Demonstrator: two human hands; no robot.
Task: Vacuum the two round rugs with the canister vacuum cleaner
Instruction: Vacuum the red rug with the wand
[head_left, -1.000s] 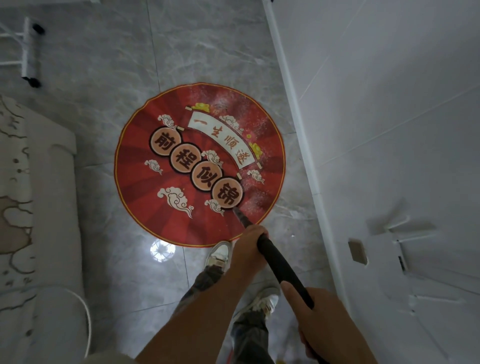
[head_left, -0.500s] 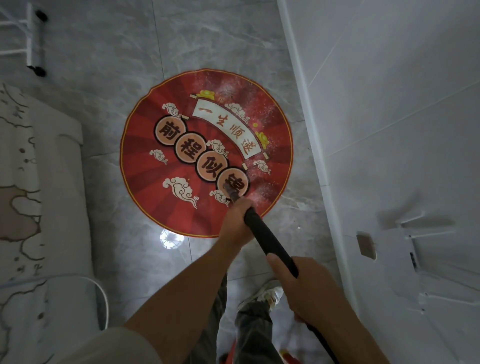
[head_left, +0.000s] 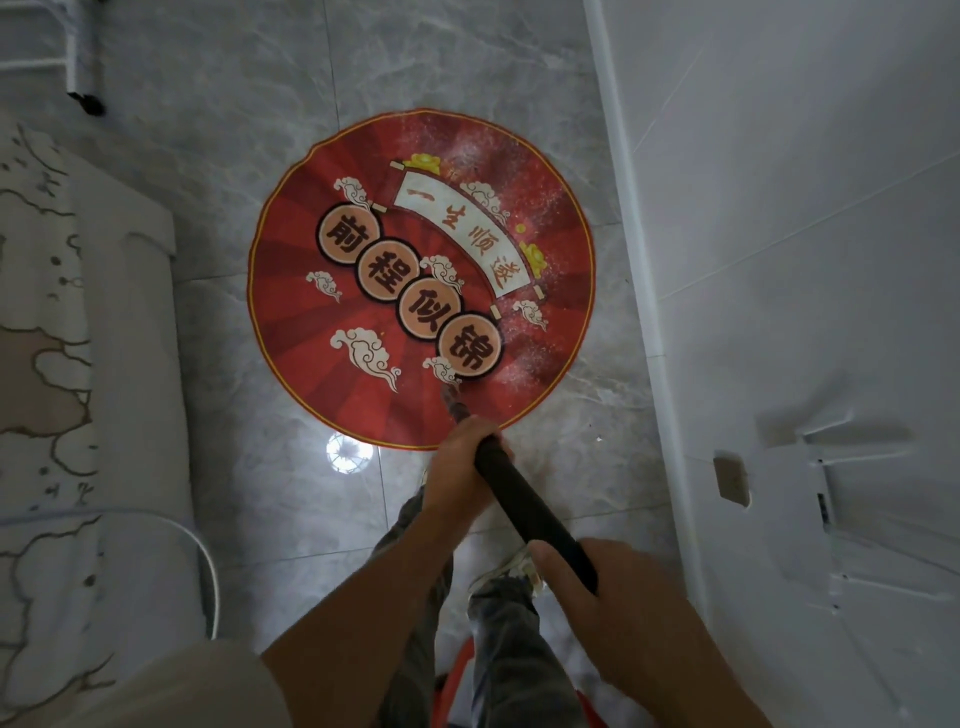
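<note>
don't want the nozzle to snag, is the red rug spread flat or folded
Spread flat: the red rug shows its round outline and print unbroken on the tile floor, bar a small kink at its far-left rim.

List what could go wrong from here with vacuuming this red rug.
1. The nozzle tip is at the near part of the red rug, which lies on glossy tile; suction may lift or drag it.
2. White dust covers the rug's far right side beside the wall; reaching there, the black tube gripped by the left hand and right hand may knock the wall.
</note>
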